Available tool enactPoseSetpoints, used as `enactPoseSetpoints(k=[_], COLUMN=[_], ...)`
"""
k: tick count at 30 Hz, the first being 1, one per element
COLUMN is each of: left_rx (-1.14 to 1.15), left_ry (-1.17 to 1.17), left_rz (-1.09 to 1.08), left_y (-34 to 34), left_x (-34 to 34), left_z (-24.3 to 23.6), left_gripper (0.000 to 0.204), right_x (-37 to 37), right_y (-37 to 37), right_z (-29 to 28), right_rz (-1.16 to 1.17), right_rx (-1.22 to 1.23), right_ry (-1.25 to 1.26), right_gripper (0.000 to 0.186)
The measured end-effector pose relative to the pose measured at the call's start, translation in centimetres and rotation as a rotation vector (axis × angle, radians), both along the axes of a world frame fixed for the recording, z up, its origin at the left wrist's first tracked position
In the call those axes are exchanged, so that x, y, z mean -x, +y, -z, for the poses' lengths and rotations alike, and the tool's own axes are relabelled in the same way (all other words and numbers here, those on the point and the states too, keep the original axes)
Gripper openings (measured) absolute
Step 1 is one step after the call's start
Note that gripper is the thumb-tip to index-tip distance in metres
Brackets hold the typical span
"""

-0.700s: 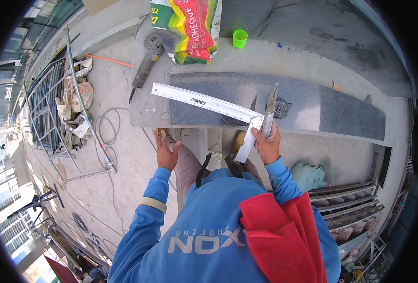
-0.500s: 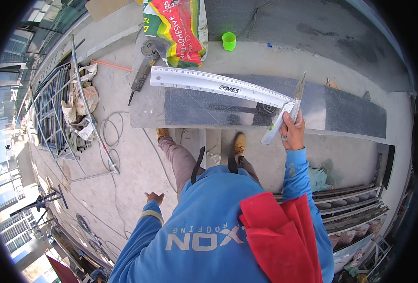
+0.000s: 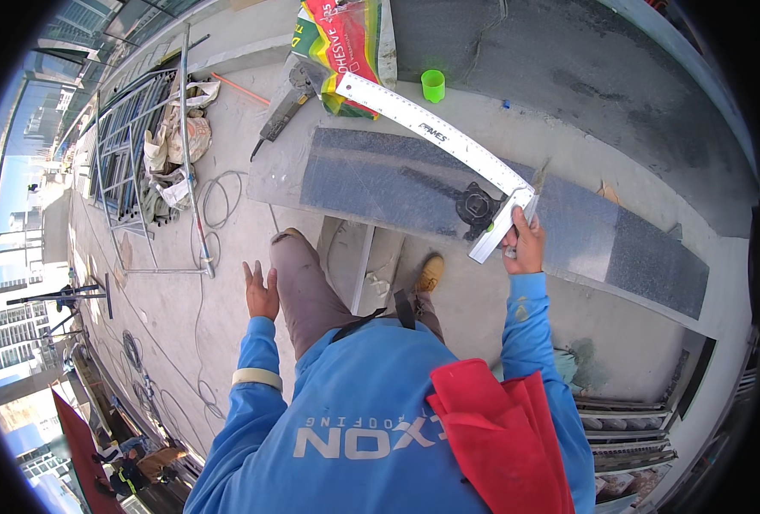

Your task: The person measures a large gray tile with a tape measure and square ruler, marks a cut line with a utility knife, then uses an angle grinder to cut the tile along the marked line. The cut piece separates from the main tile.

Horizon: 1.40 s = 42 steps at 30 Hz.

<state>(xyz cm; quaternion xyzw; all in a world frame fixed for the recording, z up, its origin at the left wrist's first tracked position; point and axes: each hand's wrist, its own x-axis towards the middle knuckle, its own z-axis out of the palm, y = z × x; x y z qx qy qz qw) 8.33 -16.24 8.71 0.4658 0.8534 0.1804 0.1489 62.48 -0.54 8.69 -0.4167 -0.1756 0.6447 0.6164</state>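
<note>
Steel square point(image 3: 436, 133) held above a dark granite slab point(image 3: 397, 184)
Right hand point(image 3: 524, 242) grips its corner; left hand point(image 3: 262, 291) hangs empty, fingers spread

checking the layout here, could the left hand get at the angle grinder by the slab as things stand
Probably not without stepping forward. The left hand hangs open and empty beside the knee, while the angle grinder lies off the far corner of the dark stone slab. Nothing blocks the way; it just looks too far.
</note>
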Motion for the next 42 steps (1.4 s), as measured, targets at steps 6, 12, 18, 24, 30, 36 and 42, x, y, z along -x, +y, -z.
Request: enactPoseSetpoints(k=[6, 12, 18, 24, 30, 36, 42], left_rx=[0.241, 0.618, 0.543, 0.494, 0.217, 0.314, 0.636], left_ry=[0.101, -0.032, -0.306, -0.179, -0.448, -0.567, -0.322], left_rz=[-0.384, -0.436, -0.25, 0.0, 0.091, 0.211, 0.157], left_y=[-13.2, -27.3, -31.2, -25.0, -26.6, -27.6, -27.9], left_x=[3.5, -3.0, -11.5, -19.7, -31.6, -42.2, -48.9], left_z=[3.1, 10.6, 16.7, 17.0, 17.3, 10.9, 11.8], left_gripper=[0.074, 0.078, 0.077, 0.075, 0.072, 0.072, 0.075], right_x=[3.0, 2.0, -6.3, -16.1, -21.2, -29.6, -43.5], right_y=[0.0, -2.8, -7.8, -13.2, -24.5, -21.6, -20.6], right_z=[-0.4, 0.8, -0.8, -9.2, -4.1, -5.5, -3.8], right_rz=[-0.141, -0.164, -0.055, 0.033, 0.207, 0.277, 0.324], right_rx=[0.042, 0.049, 0.021, -0.016, 0.204, 0.291, 0.312], right_ry=[0.071, 0.162, 0.026, 0.044, -0.069, -0.188, -0.138], right_gripper=[0.024, 0.024, 0.022, 0.018, 0.015, 0.013, 0.012])
